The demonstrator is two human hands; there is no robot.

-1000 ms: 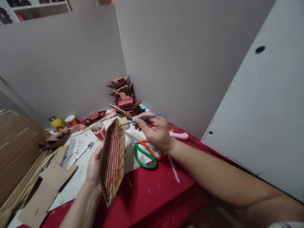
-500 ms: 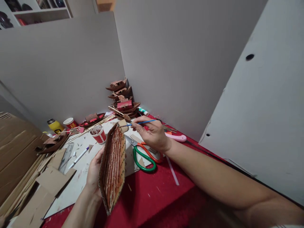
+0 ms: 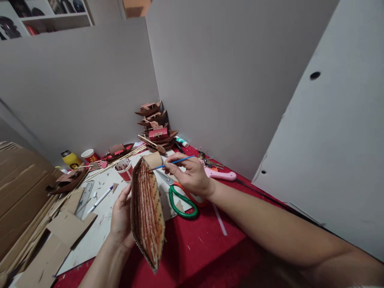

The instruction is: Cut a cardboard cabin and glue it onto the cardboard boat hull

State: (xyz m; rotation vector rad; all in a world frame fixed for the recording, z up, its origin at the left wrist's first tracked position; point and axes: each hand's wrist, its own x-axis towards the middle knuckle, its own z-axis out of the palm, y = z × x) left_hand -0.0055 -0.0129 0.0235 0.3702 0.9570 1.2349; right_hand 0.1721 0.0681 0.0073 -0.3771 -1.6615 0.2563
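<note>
A cardboard boat hull (image 3: 147, 212), ribbed and coated reddish brown inside, is held up by my left hand (image 3: 122, 216) from its left side and underneath. Printed bare cardboard shows on the hull's right wall. My right hand (image 3: 190, 174) pinches a thin blue paintbrush (image 3: 177, 161), whose tip reaches the inside of the hull near its far end. Behind the hull stands a red and white paper cup (image 3: 124, 169) with dark brown stains inside. Green and orange handled scissors (image 3: 183, 202) lie just below my right hand.
Several finished brown model boats (image 3: 157, 132) are stacked in the corner. Cardboard pieces (image 3: 67, 228), a pen (image 3: 100, 198) and a ruler (image 3: 84, 198) lie at the left. A pink-handled tool (image 3: 220, 174) lies beyond my right wrist, near a yellow bottle's (image 3: 71, 159) opposite side.
The hull has shifted slightly right and tilted, showing more of its right inner wall. My right hand and the brush have moved slightly down, the tip now lower along the hull.
</note>
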